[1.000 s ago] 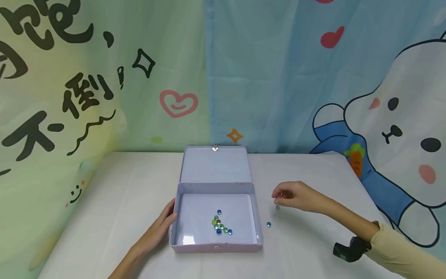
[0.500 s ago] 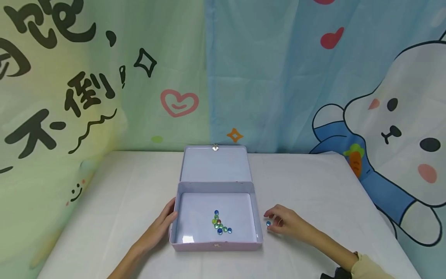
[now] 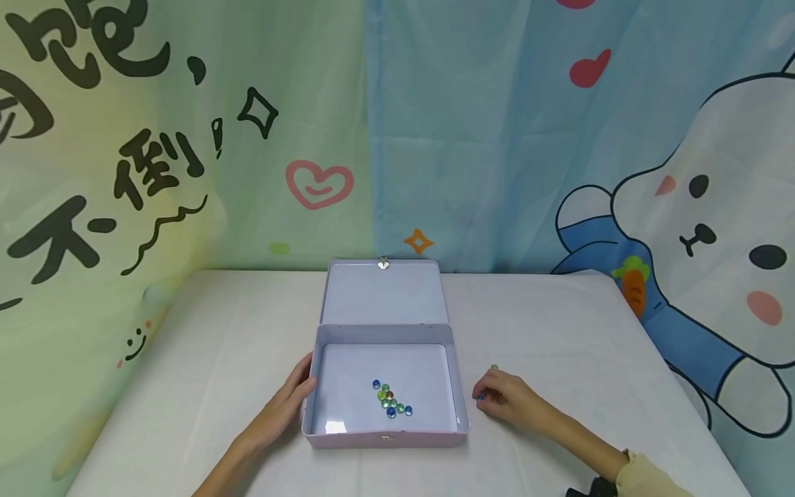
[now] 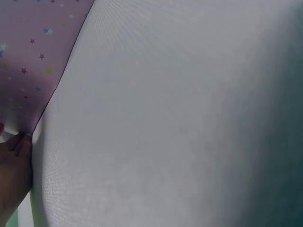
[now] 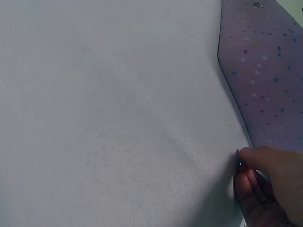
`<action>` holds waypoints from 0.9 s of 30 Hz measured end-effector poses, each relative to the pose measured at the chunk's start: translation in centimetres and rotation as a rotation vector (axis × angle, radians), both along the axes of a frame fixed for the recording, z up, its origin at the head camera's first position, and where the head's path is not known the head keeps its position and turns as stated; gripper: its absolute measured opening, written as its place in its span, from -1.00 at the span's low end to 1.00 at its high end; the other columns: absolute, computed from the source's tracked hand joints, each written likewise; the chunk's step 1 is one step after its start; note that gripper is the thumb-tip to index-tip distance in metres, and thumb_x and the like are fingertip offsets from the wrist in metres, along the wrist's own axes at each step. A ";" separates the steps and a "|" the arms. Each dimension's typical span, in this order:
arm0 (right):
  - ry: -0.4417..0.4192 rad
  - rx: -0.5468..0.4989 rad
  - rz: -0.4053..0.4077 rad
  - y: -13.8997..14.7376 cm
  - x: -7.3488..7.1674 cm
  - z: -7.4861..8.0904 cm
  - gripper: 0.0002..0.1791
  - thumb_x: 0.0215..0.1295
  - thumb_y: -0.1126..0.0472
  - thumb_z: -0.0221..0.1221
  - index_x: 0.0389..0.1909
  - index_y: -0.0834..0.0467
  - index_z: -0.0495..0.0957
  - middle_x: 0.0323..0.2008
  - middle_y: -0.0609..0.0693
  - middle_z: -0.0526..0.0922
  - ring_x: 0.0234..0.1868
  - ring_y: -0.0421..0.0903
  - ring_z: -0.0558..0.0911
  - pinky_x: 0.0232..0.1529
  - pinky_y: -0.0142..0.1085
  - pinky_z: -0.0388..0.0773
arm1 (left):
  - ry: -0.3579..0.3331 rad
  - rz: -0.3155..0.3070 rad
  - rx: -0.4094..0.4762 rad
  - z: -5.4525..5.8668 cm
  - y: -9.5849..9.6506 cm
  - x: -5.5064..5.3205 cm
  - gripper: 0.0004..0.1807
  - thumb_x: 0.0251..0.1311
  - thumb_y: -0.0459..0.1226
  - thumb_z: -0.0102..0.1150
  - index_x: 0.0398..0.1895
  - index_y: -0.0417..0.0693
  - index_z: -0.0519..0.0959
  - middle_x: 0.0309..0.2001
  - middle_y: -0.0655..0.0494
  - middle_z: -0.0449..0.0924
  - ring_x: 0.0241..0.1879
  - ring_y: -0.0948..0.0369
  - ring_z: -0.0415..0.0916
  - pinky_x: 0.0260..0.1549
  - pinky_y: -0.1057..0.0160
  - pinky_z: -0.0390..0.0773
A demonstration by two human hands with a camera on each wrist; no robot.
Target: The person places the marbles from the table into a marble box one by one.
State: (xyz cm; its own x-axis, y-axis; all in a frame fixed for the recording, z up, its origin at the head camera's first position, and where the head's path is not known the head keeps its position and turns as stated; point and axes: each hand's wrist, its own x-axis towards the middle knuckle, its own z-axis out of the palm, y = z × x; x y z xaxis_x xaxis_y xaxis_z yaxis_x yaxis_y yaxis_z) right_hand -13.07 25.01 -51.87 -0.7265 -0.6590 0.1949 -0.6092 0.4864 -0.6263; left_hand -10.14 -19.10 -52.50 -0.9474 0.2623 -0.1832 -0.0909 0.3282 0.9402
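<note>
An open lidded box (image 3: 385,440), pale inside and pink with stars outside, stands mid-table. Several glass marbles (image 3: 390,402), blue, green and one reddish-brown, lie clustered on its floor. My left hand (image 3: 282,404) holds the box by its left wall, thumb near the rim. To the right of the box, my right hand (image 3: 512,400) pinches a blue marble (image 3: 480,397) between thumb and fingertips, low over the cloth. The right wrist view shows the marble (image 5: 239,161) mostly hidden by the fingers. A green marble (image 3: 494,366) shows just behind the right hand.
The box's lid (image 3: 385,293) leans back behind it, with a metal clasp (image 3: 383,263) on its top edge. A white cloth (image 3: 534,317) covers the table. A printed curtain (image 3: 459,138) hangs along the back.
My right hand has come from the green marble toward the viewer and closed its fingertips on the blue one. Inside the box, a blue marble has rolled left. My left hand stays put.
</note>
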 end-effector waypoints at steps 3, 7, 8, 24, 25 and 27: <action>-0.007 -0.006 -0.005 0.0 0.0 -0.1 -0.88 0.17 0.36 0.29 -0.28 0.18 0.58 -0.33 -0.03 0.58 -0.35 -0.45 0.45 -0.39 -0.51 0.51 | -0.001 0.006 -0.001 0.0 0.0 0.0 -0.34 0.49 0.00 -0.29 0.56 0.10 -0.14 0.56 -0.09 -0.10 0.54 -0.06 -0.12 0.45 -0.18 -0.07; -0.003 -0.017 -0.011 0.0 0.0 -0.3 -0.85 0.13 0.39 0.31 -0.28 0.20 0.58 -0.34 -0.02 0.58 -0.36 -0.45 0.44 -0.40 -0.50 0.51 | 0.004 0.012 -0.009 0.1 0.1 0.1 -0.34 0.49 0.00 -0.29 0.56 0.08 -0.13 0.56 -0.10 -0.09 0.54 -0.08 -0.11 0.44 -0.20 -0.05; -0.001 -0.020 -0.011 0.0 0.0 -0.3 -0.84 0.12 0.40 0.31 -0.28 0.20 0.58 -0.34 -0.02 0.58 -0.36 -0.45 0.44 -0.40 -0.50 0.50 | 0.004 0.012 -0.011 0.1 0.1 0.1 -0.34 0.50 0.00 -0.29 0.56 0.08 -0.13 0.56 -0.10 -0.09 0.54 -0.07 -0.10 0.44 -0.20 -0.05; 0.010 -0.034 -0.022 0.0 0.1 -0.5 -0.81 0.07 0.44 0.32 -0.29 0.20 0.59 -0.35 -0.02 0.58 -0.38 -0.38 0.47 -0.38 -0.48 0.50 | 0.003 0.002 -0.010 0.2 0.2 0.2 -0.36 0.50 -0.02 -0.30 0.56 0.08 -0.12 0.56 -0.12 -0.11 0.54 -0.09 -0.13 0.44 -0.20 -0.07; 0.013 -0.034 -0.023 0.0 0.1 -0.6 -0.81 0.07 0.44 0.32 -0.29 0.20 0.59 -0.36 -0.03 0.58 -0.38 -0.39 0.47 -0.38 -0.47 0.50 | 0.005 0.002 -0.012 0.2 0.2 0.2 -0.36 0.50 -0.02 -0.30 0.56 0.08 -0.12 0.56 -0.12 -0.11 0.54 -0.09 -0.13 0.44 -0.20 -0.07; 0.016 -0.035 -0.025 0.0 0.1 -0.6 -0.81 0.07 0.44 0.32 -0.29 0.20 0.59 -0.36 -0.03 0.58 -0.38 -0.41 0.46 -0.37 -0.47 0.50 | 0.008 -0.001 -0.011 0.3 0.2 0.1 -0.36 0.50 -0.03 -0.31 0.56 0.07 -0.12 0.56 -0.12 -0.11 0.54 -0.09 -0.13 0.44 -0.20 -0.07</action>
